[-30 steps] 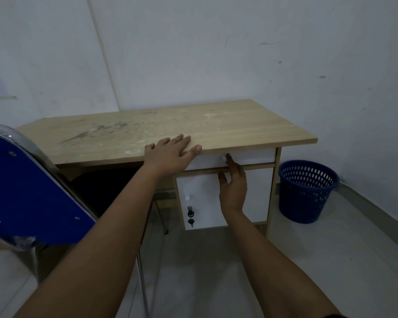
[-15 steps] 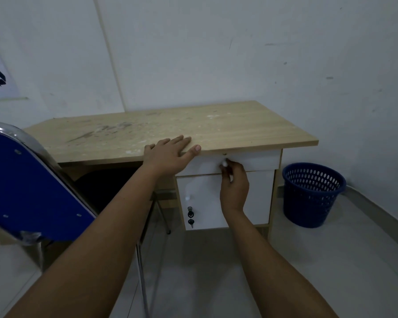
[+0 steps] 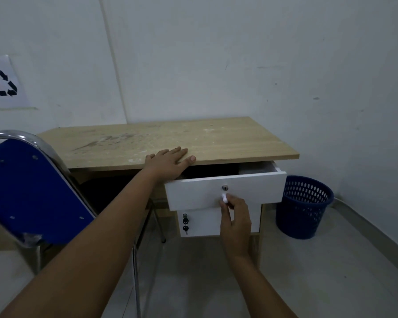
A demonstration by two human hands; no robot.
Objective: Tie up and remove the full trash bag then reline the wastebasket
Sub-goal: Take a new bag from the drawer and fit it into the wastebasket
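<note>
Pinching the small white knob (image 3: 224, 198) on the drawer (image 3: 225, 191), the right hand (image 3: 236, 222) has thumb and fingertips curled round it, wrist low in front of the desk (image 3: 170, 141). And that drawer stands part-way out from under the desktop, its white front clear of the frame, a dark gap showing above it with something pale inside at the right end; what that is, I cannot tell. A round keyhole (image 3: 225, 187) sits just above the knob.

Over on the desktop's front edge, the left hand (image 3: 170, 160) lies flat, fingers straight and close together, thumb out along the edge right above the drawer's left corner. It grips nothing, just presses on the wood.

Below the drawer, the desk's white cupboard door (image 3: 207, 222) is closed, with a lock and a dark key (image 3: 185, 222) at its left side.

Now the wastebasket (image 3: 305, 206): blue, perforated plastic, upright on the floor just right of the desk, close to the wall, well apart from both hands. No liner shows over its rim.

Left of the desk, a blue chair (image 3: 25, 191) with a chrome frame has its back toward the camera. On the wall up and left of the desk hangs a sheet of paper with a recycling symbol (image 3: 4, 83).
</note>
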